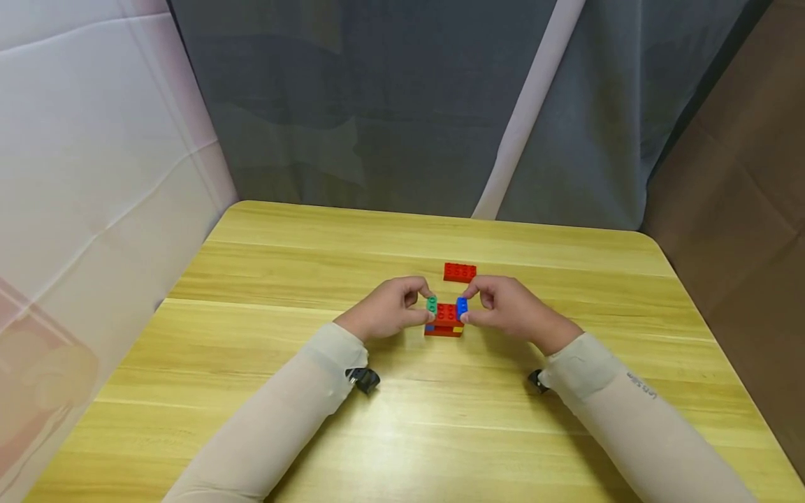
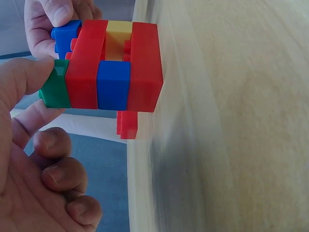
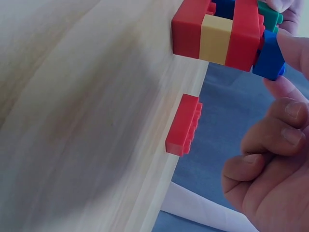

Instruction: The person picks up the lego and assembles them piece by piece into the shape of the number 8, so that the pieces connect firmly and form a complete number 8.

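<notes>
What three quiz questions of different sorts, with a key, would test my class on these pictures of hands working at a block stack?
1. True or false: the left hand pinches the blue brick.
2. Where does the loose red brick lie? A) on top of the stack B) on the table beyond the stack C) in the right hand
3. Fill in: the bottom layer of the block stack is coloured ____.

Key:
1. False; it pinches the green brick, and the right hand pinches the blue one.
2. B
3. Red
</notes>
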